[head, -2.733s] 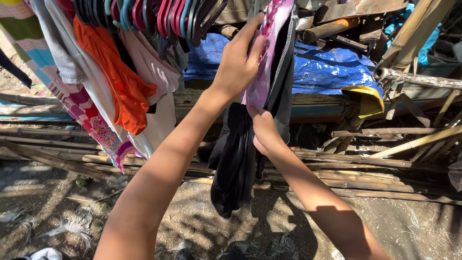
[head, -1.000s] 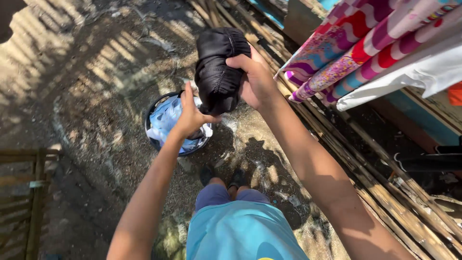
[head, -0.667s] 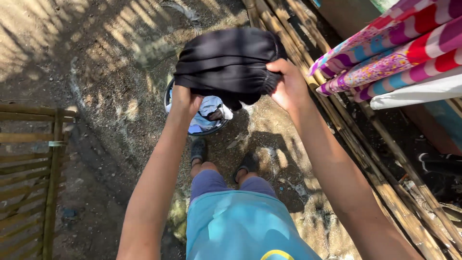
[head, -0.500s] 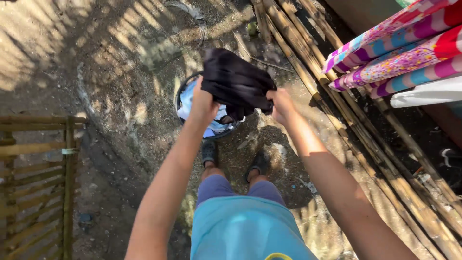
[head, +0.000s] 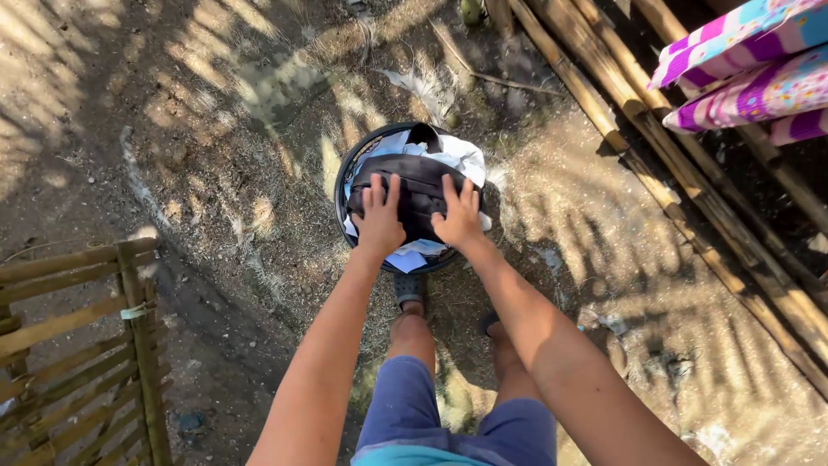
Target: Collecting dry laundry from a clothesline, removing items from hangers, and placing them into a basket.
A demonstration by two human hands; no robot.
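A folded black garment [head: 417,192] lies on top of white and pale blue laundry in a round dark basket [head: 341,183] on the dirt ground. My left hand [head: 379,218] rests flat on the garment's left part, fingers spread. On its right part my right hand [head: 457,214] presses down the same way. Both palms lie on the cloth without gripping it.
Bamboo poles [head: 690,181] run diagonally along the ground at the right. Striped pink and purple cloth [head: 742,65] hangs at the upper right. A bamboo fence panel [head: 78,345] stands at the lower left. My legs in blue shorts [head: 448,414] are just behind the basket.
The black garment came off the hanging line, was folded in both hands, then lowered into the basket. Both hands now lie flat on it instead of gripping it.
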